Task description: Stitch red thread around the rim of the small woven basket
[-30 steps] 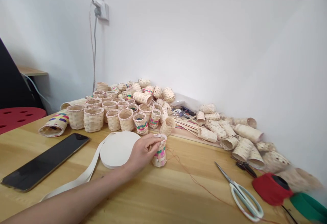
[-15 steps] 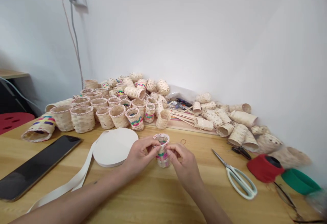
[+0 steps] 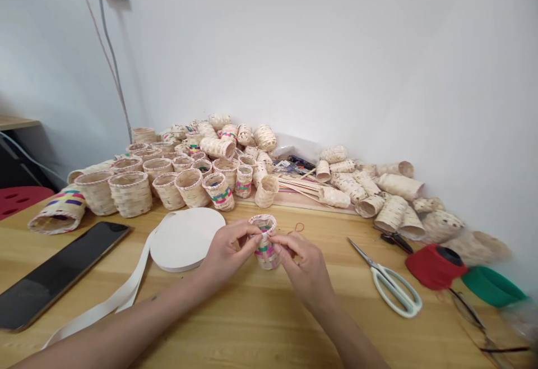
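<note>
A small woven basket (image 3: 265,258) with pink and green bands and a red-and-white wrapped rim stands upright between my hands on the wooden table (image 3: 252,318). My left hand (image 3: 231,248) pinches its rim from the left, thumb and forefinger together. From the right, my right hand (image 3: 305,265) has its fingertips closed at the same rim; whether they grip the rim or a thread there is too small to tell. A loop of red thread (image 3: 299,227) shows just behind my right hand.
A roll of white ribbon (image 3: 189,240) and a black phone (image 3: 63,268) lie left. Scissors (image 3: 389,282), a red thread spool (image 3: 435,266) and a green ring of tape (image 3: 491,286) lie right. Several finished baskets (image 3: 131,195) and unrimmed woven tubes (image 3: 390,212) are heaped along the wall.
The camera view has shifted slightly. Both hands stay at the basket's rim, with the right fingertips a little closer to the left ones. The red thread loop stands out more.
</note>
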`<state>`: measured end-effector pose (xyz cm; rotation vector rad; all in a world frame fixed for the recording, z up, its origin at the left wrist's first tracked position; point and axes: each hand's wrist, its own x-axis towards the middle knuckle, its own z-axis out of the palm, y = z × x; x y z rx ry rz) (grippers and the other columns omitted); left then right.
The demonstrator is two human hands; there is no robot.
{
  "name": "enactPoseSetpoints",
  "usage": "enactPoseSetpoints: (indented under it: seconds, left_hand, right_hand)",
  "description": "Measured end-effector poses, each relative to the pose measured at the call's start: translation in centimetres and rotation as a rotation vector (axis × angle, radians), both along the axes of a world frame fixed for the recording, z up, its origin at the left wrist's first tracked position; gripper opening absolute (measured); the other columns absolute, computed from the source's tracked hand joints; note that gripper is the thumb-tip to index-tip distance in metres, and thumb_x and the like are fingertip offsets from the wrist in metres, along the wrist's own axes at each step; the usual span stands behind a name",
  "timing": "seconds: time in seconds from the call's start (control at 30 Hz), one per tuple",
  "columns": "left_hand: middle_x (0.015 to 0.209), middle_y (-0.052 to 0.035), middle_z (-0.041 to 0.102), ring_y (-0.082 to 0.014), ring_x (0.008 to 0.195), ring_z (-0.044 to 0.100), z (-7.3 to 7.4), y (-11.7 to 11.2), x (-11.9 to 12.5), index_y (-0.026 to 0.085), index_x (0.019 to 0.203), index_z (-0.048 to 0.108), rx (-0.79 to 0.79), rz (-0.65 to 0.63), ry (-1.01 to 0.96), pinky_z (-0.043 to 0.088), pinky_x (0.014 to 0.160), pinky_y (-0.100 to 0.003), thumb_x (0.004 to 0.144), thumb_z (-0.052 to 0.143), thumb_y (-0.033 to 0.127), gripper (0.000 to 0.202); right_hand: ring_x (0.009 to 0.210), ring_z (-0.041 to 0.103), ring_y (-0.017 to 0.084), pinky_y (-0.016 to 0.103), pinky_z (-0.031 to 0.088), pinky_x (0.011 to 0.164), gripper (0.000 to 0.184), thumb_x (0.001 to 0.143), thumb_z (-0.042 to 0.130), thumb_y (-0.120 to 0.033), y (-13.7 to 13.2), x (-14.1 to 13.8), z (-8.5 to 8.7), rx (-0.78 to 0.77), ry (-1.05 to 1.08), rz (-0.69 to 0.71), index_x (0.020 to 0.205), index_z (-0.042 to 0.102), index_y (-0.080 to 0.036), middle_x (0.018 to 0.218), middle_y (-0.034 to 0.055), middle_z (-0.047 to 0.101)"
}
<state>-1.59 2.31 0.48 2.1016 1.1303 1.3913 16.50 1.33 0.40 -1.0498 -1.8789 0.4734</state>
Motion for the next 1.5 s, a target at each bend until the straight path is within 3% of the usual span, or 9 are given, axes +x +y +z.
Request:
enactPoseSetpoints:
  seconds: [0.37,0.63,0.8,1.13,1.27,1.5]
  left_hand:
    - [0.065,0.0001,0.062,-0.0105,0.056,0.052,-0.2,0.0,0.0,0.016,0.078,0.066,0.075,0.016,0.055,0.039,0.054,-0.020,0.086,0.055,0.020,0.014]
    - [0.078,-0.0056,0.067,-0.0156,0.070,0.057,-0.4,-0.4,-0.1,0.015,0.088,0.063,0.508,0.110,0.276,0.041,0.065,-0.027,0.085,0.057,0.011,0.007]
    - [0.074,-0.0050,0.066,-0.0155,0.064,0.051,-0.7,-0.3,-0.3,0.015,0.091,0.060,0.608,0.119,0.394,0.035,0.059,-0.029,0.083,0.057,0.008,0.011]
    - [0.074,-0.0054,0.065,-0.0157,0.064,0.049,-1.2,0.0,0.2,0.012,0.092,0.060,0.673,0.071,0.406,0.034,0.057,-0.028,0.086,0.054,0.009,0.010]
    - [0.071,-0.0048,0.063,-0.0153,0.062,0.047,-1.1,0.4,-0.2,0.012,0.092,0.060,0.695,0.060,0.436,0.034,0.055,-0.028,0.086,0.054,0.008,0.010]
    - [0.078,-0.0062,0.064,-0.0156,0.068,0.048,-1.1,0.2,-0.1,0.012,0.095,0.061,0.585,0.040,0.352,0.038,0.060,-0.027,0.085,0.057,0.008,0.011]
  right_hand:
    - [0.064,0.058,0.014,0.022,0.045,0.055,0.021,0.083,0.054,-0.018,-0.1,-0.1,-0.1,-0.051,0.050,-0.005,0.091,0.073,-0.020,0.076,0.0037,0.065]
    - [0.058,0.053,0.013,0.022,0.042,0.053,0.019,0.081,0.053,-0.019,-0.5,-0.6,0.0,-0.105,0.087,-0.002,0.084,0.071,-0.019,0.069,0.0018,0.062]
    - [0.055,0.049,0.012,0.022,0.039,0.051,0.018,0.080,0.052,-0.023,-0.9,-0.9,0.0,-0.241,0.150,-0.005,0.080,0.069,-0.016,0.068,0.0014,0.060]
    - [0.056,0.042,0.011,0.023,0.034,0.053,0.022,0.078,0.057,-0.035,-0.1,-0.7,-0.8,-0.466,0.316,0.076,0.076,0.064,-0.015,0.062,-0.0018,0.050]
    - [0.060,0.045,0.011,0.023,0.036,0.057,0.019,0.075,0.059,-0.032,0.5,-0.5,-1.2,-0.557,0.357,0.165,0.083,0.063,-0.016,0.066,-0.0019,0.052]
    - [0.058,0.047,0.012,0.022,0.036,0.054,0.021,0.072,0.061,-0.026,0.1,-1.0,-0.7,-0.512,0.427,0.085,0.088,0.048,-0.020,0.067,-0.0035,0.056]
